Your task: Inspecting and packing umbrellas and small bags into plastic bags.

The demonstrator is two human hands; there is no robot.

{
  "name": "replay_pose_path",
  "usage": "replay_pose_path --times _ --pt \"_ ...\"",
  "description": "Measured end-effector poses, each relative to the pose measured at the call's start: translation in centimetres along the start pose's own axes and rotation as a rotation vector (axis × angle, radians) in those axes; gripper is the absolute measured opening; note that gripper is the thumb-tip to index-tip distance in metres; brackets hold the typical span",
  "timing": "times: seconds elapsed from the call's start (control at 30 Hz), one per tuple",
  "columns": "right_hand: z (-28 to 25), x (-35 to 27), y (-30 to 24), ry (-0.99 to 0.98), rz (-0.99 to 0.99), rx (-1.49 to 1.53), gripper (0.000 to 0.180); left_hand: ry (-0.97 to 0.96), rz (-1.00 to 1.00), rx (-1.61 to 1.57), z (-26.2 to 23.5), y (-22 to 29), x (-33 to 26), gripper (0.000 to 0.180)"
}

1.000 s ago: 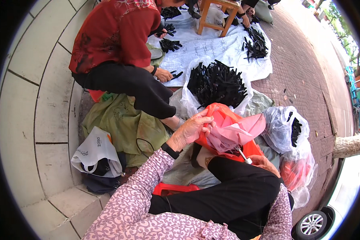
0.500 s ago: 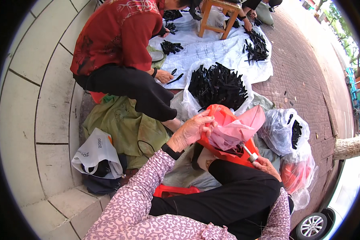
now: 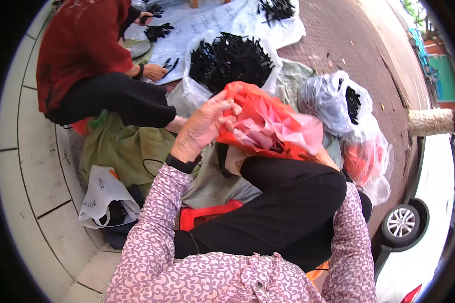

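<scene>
My left hand (image 3: 205, 126) grips the rim of a red and pink plastic bag (image 3: 273, 123) that rests above my raised knee. Most of my right hand (image 3: 324, 157) is hidden behind that bag and my knee; only a little of it shows under the bag's right side, touching it. Just beyond the bag stands a clear bag heaped with small black pieces (image 3: 230, 58).
A person in a red top (image 3: 81, 50) squats at the left, hands by black pieces on a white sheet (image 3: 212, 22). Clear bags (image 3: 338, 101) lie at the right, a white bag (image 3: 103, 194) at the lower left. A car wheel (image 3: 402, 222) and tree trunk (image 3: 432, 121) are at the right.
My head has dipped, so everything sits larger and higher in view. My left hand has shifted along the red bag's rim and the bag has bunched up more.
</scene>
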State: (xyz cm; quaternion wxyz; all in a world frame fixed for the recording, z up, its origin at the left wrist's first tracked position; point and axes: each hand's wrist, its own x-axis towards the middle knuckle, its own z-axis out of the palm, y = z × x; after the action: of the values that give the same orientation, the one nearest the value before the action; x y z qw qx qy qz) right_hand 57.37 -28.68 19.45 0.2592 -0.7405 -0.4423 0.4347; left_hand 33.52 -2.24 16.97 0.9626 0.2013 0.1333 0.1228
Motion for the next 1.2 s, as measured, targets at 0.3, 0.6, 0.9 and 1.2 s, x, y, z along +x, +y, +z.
replay_pose_path --times 0.3,0.6,0.9,1.2 --pt "-0.1 6.9 3.1 0.112 -0.149 -0.042 0.057 -0.007 0.026 0.074 1.7 -1.3 1.4 0.06" --pt "4.3 11.0 -2.1 0.009 -0.213 -0.388 0.077 0.043 0.052 0.236 4.8 -1.9 2.6 0.071" --pt "5.2 13.8 0.4 -0.331 -0.339 -0.066 0.019 0.155 0.044 0.275 6.1 -6.0 1.7 0.08" --pt "4.6 11.6 -3.4 -0.615 -0.208 -0.532 0.02 0.389 0.454 0.923 5.6 -9.1 3.1 0.022"
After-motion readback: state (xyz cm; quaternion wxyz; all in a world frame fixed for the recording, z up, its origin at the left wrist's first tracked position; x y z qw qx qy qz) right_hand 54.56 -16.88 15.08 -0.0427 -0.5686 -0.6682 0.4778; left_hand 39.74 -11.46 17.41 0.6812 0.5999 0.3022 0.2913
